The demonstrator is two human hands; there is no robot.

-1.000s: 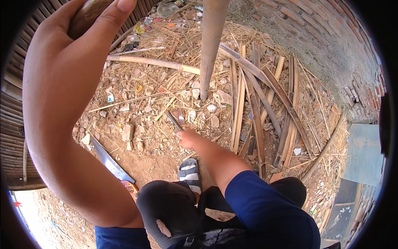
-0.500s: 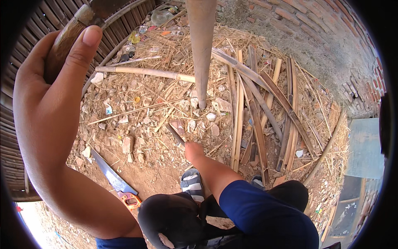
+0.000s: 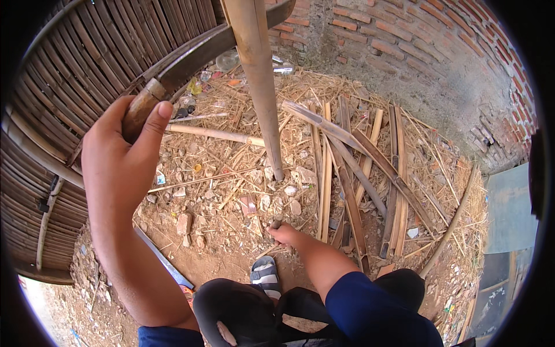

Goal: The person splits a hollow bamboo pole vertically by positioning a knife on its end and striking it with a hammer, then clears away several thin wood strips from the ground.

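Left hand (image 3: 118,156): fingers wrapped round the wooden handle of a large knife (image 3: 196,59), thumb laid along the grip. Right hand (image 3: 284,233): fingers curled about a dark rod (image 3: 276,224), seen nearly end-on; kind unclear. Ground (image 3: 222,248) below: bare brown earth, strewn with stones, straw and scraps. Room: slatted wall (image 3: 115,55) to the left, brick wall (image 3: 399,37) at far right. The knife's blade runs up and rightward from the left fist, passing behind a bamboo pole (image 3: 254,69), which hides part of it; contact cannot be told. Pole's narrow lower end is at the ground, beyond the right hand. Split bamboo strips (image 3: 344,179) lie crossed to its right. Saw (image 3: 163,258) on the earth, handle partly covered by the left forearm.
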